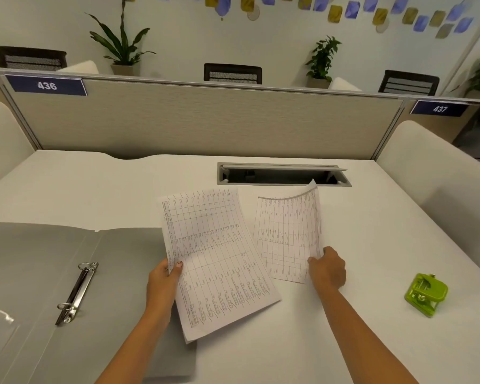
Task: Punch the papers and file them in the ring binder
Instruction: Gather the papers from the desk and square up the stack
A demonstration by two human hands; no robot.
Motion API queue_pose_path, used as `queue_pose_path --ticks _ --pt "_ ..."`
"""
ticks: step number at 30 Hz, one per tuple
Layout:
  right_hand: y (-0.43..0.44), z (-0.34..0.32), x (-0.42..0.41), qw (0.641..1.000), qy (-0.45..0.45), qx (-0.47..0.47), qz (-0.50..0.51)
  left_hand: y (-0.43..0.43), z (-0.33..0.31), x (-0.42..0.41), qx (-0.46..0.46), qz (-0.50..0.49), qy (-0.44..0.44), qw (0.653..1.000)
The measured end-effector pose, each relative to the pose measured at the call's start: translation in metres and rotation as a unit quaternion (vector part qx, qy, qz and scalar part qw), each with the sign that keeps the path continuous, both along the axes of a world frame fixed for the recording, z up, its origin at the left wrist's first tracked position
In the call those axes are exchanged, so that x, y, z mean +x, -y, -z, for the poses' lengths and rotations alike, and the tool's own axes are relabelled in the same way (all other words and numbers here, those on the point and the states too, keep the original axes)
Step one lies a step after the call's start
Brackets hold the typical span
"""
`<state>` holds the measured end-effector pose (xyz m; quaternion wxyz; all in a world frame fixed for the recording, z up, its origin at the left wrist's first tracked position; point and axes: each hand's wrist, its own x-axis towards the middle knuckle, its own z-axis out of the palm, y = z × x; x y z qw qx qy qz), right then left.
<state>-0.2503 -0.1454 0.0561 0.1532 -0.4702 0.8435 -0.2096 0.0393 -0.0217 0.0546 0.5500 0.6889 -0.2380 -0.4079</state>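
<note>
You get a bright, even picture lit from overhead; shadows beneath the papers (219, 259) are faint and soft. Glare streaks the binder (34, 259) (its lower-left pocket). The wide lens bows the partition (205, 120), and corners soften.

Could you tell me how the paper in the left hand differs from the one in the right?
The left paper lies nearly flat, overlapping the binder cover; the right paper stands clear of it, its top edge curled. The left hand pinches its paper's side edge; the right hand grips near a lower corner. Both carry printed tables.
</note>
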Motion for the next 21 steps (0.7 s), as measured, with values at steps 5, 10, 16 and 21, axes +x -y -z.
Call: queue_pose_path --ticks 5,10,16,21 --pt "-0.016 -0.036 0.012 0.988 -0.044 -0.141 -0.040 0.002 0.002 0.003 0.002 0.002 0.002 1.000" --pt "-0.048 -0.113 0.033 0.947 -0.022 -0.304 -0.102 0.002 0.006 0.002 0.007 0.008 -0.001 1.000" --pt "-0.081 -0.161 0.052 0.904 0.147 -0.330 -0.227 0.004 0.011 -0.002 0.016 0.012 -0.006 1.000" --pt "-0.078 -0.134 0.046 0.887 0.361 -0.197 -0.210 0.004 0.017 -0.003 0.020 0.031 -0.030 0.999"
